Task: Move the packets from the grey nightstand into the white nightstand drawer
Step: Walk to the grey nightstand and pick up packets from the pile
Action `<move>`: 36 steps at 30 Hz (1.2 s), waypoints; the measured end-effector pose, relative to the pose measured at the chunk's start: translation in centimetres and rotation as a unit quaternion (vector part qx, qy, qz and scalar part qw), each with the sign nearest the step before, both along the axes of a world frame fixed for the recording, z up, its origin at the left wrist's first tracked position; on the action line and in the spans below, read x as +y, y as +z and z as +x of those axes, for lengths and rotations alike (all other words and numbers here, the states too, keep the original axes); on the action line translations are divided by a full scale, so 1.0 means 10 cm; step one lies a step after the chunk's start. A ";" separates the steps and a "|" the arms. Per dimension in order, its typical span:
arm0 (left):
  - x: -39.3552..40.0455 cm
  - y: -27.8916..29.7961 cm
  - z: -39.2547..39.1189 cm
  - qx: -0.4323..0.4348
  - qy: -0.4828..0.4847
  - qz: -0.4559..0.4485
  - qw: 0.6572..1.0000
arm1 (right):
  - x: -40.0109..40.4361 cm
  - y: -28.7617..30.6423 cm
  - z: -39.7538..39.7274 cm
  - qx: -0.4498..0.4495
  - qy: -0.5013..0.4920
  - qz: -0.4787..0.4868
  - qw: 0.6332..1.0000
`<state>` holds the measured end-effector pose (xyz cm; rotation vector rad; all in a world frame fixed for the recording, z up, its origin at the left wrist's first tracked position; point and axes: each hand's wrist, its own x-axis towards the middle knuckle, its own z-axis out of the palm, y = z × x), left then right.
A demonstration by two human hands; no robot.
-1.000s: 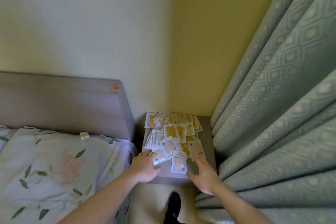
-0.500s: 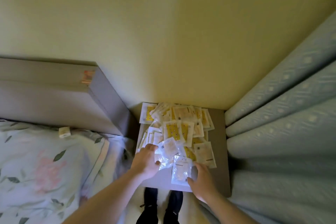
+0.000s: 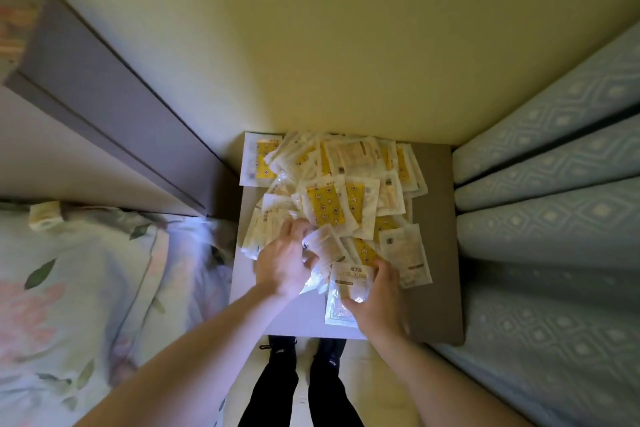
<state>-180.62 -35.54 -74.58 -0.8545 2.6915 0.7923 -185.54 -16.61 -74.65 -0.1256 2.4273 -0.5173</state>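
Observation:
A heap of white and yellow packets (image 3: 337, 198) covers the top of the grey nightstand (image 3: 434, 246), from the wall to about its middle. My left hand (image 3: 285, 262) is at the heap's near left edge, fingers curled round a crinkled clear packet (image 3: 323, 246). My right hand (image 3: 375, 302) is at the near middle, thumb and fingers closed on a clear packet with a printed label (image 3: 346, 291) that lies nearest the front edge. The white nightstand is not in view.
A grey headboard (image 3: 114, 114) and a bed with floral bedding (image 3: 69, 288) press against the nightstand's left side. Blue patterned curtains (image 3: 554, 218) hang tight against its right side. A yellow wall stands behind it. My legs and dark shoes (image 3: 301, 354) show below its front edge.
The camera has tilted down and come closer over the nightstand. Both hands have moved forward from the front edge onto the heap and closed on packets.

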 end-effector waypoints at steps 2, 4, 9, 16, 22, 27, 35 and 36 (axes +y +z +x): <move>0.03 -0.01 -0.02 -0.001 0.017 0.015 1.000 | -0.02 -0.04 0.03 0.000 -0.027 0.005 1.000; 0.03 0.00 -0.04 -0.001 0.033 0.037 0.999 | -0.03 -0.04 0.04 -0.016 -0.057 0.003 0.998; -0.10 0.13 -0.07 0.033 0.051 0.071 0.996 | 0.03 0.05 0.04 -0.045 -0.120 -0.045 0.991; -0.42 0.32 -0.36 0.102 -0.074 0.019 0.992 | 0.35 0.20 -0.39 -0.025 -0.182 -0.092 0.979; -0.53 0.14 -0.66 -0.015 -0.055 0.019 0.998 | 0.42 0.01 -0.75 -0.022 -0.188 -0.034 0.981; -0.55 0.01 -0.66 0.028 -0.043 0.005 0.999 | 0.41 -0.15 -0.74 -0.002 -0.165 0.024 0.986; -0.59 0.14 -0.55 0.085 0.027 0.028 0.996 | 0.49 -0.01 -0.70 -0.005 -0.190 0.018 0.982; -0.58 0.16 -0.54 0.085 0.027 0.033 0.995 | 0.51 0.01 -0.67 -0.002 -0.188 0.008 0.982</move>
